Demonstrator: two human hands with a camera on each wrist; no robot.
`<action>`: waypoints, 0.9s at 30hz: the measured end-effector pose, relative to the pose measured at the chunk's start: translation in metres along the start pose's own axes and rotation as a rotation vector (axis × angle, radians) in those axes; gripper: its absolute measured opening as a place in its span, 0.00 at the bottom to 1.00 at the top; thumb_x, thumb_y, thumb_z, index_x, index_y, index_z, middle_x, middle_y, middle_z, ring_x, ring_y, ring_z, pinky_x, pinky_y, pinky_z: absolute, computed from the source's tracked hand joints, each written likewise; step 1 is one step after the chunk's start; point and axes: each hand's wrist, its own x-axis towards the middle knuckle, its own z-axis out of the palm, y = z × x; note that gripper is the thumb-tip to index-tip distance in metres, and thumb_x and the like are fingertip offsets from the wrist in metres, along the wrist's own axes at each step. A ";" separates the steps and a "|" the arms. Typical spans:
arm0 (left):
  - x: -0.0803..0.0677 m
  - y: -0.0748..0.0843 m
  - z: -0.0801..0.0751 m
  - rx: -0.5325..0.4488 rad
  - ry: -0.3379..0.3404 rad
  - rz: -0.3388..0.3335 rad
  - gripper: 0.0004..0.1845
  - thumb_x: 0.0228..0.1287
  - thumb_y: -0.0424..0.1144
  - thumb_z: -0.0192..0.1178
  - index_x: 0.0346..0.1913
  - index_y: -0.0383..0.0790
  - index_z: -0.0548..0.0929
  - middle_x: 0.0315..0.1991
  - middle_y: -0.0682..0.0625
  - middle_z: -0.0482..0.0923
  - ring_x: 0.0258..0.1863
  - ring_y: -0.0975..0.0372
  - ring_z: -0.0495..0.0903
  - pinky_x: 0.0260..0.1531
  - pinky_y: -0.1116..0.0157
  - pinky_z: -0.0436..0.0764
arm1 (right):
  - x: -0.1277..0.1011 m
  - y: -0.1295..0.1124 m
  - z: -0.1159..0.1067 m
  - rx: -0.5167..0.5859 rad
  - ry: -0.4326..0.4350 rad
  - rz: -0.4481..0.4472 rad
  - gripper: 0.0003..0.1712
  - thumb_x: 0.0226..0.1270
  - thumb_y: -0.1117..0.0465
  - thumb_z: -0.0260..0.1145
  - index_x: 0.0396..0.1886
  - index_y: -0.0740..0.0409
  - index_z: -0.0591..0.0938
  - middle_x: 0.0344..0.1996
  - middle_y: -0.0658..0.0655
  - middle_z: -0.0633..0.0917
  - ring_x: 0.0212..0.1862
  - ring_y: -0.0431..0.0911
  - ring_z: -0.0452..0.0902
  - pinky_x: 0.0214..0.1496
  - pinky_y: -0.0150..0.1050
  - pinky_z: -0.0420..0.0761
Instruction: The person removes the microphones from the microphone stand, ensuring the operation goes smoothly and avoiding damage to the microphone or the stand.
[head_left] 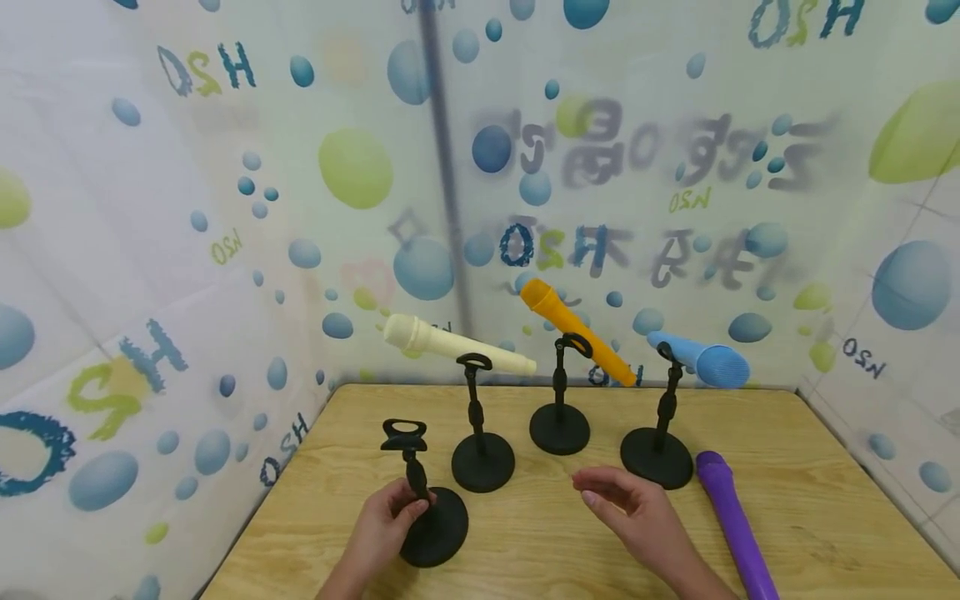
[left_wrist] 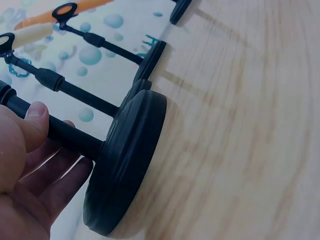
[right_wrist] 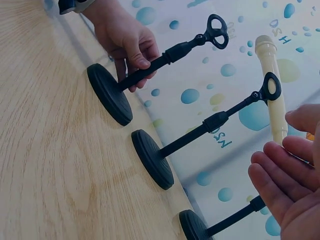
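Note:
My left hand [head_left: 386, 523] grips the pole of a black microphone stand [head_left: 441, 533] at the front left, thumb on one side and fingers behind; its clip at the top is unoccupied. In the left wrist view the stand's round base [left_wrist: 125, 162] is close to the wood. My right hand [head_left: 633, 508] hovers with relaxed, slightly bent fingers and holds nothing, as the right wrist view of its fingers [right_wrist: 285, 180] shows. To its right a purple microphone [head_left: 735, 521] lies on the table.
Behind stand three more stands: one with a cream microphone [head_left: 450, 343], one with an orange microphone [head_left: 577, 329], one with a light blue microphone [head_left: 705, 360]. The wooden table [head_left: 540, 533] meets a patterned curtain [head_left: 360, 275] at the back.

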 end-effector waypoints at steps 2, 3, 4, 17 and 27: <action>0.001 0.000 -0.001 0.009 0.027 -0.011 0.05 0.73 0.27 0.66 0.46 0.37 0.88 0.45 0.46 0.93 0.47 0.59 0.90 0.51 0.59 0.90 | -0.001 0.001 -0.002 -0.006 0.004 0.010 0.17 0.79 0.60 0.70 0.61 0.62 0.87 0.57 0.65 0.90 0.52 0.32 0.87 0.55 0.26 0.84; 0.002 0.000 -0.001 0.017 0.038 -0.020 0.05 0.73 0.27 0.66 0.46 0.37 0.88 0.45 0.47 0.93 0.47 0.59 0.90 0.51 0.59 0.90 | -0.002 0.001 -0.003 -0.011 0.008 0.028 0.17 0.79 0.60 0.70 0.61 0.61 0.87 0.57 0.64 0.90 0.53 0.34 0.88 0.55 0.26 0.84; 0.003 -0.001 -0.002 0.022 0.048 -0.024 0.05 0.73 0.27 0.66 0.45 0.38 0.88 0.45 0.47 0.93 0.47 0.59 0.90 0.51 0.58 0.90 | -0.003 0.001 -0.005 -0.016 0.013 0.043 0.16 0.79 0.60 0.70 0.61 0.60 0.87 0.57 0.63 0.91 0.53 0.37 0.89 0.55 0.26 0.84; 0.025 -0.008 -0.009 0.101 0.123 0.007 0.05 0.74 0.27 0.66 0.47 0.37 0.88 0.44 0.47 0.93 0.46 0.59 0.90 0.50 0.59 0.90 | -0.017 0.005 -0.023 -0.063 0.131 0.208 0.16 0.78 0.61 0.70 0.61 0.57 0.87 0.57 0.58 0.91 0.54 0.40 0.89 0.52 0.27 0.85; 0.045 -0.013 -0.015 0.191 0.220 0.036 0.02 0.74 0.30 0.68 0.44 0.36 0.88 0.43 0.45 0.93 0.45 0.56 0.90 0.43 0.64 0.86 | -0.028 0.014 -0.037 -0.112 0.199 0.222 0.15 0.78 0.61 0.70 0.60 0.56 0.88 0.56 0.56 0.92 0.51 0.35 0.89 0.51 0.28 0.86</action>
